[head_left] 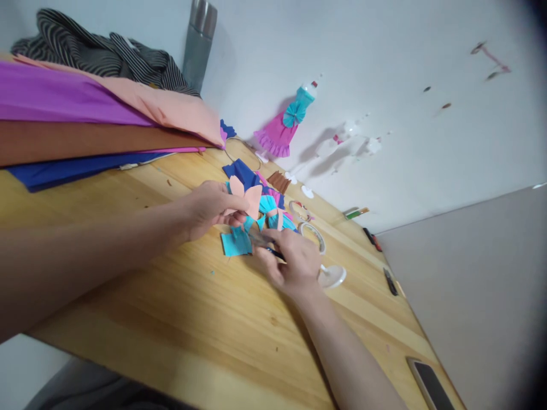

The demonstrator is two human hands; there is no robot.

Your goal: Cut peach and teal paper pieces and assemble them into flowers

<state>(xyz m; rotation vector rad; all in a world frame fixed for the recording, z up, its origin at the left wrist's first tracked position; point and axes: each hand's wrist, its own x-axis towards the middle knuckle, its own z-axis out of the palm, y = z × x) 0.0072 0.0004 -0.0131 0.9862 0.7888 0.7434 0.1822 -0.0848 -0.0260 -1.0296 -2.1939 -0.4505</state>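
Pinched between the thumb and fingers of my left hand (211, 208) is a peach paper cutout (247, 196) with rounded, petal-like lobes. My right hand (293, 259) is closed around scissors (260, 239), their blades pointing left toward the other hand. A turquoise paper piece (236, 242) lies under the blade tips; whether the blades touch it I cannot tell. More turquoise scraps (268, 204) and dark blue paper (243, 173) are heaped just behind both hands.
Large folded paper sheets (77, 139) cover the far left. A grey flask (199, 48) and a striped cloth (102, 51) stand behind them. A doll-like figure in a pink paper skirt (280, 134) leans near the wall. Tape rolls (314, 234), a cutter knife (390, 282) and a phone (431, 384) lie rightward.
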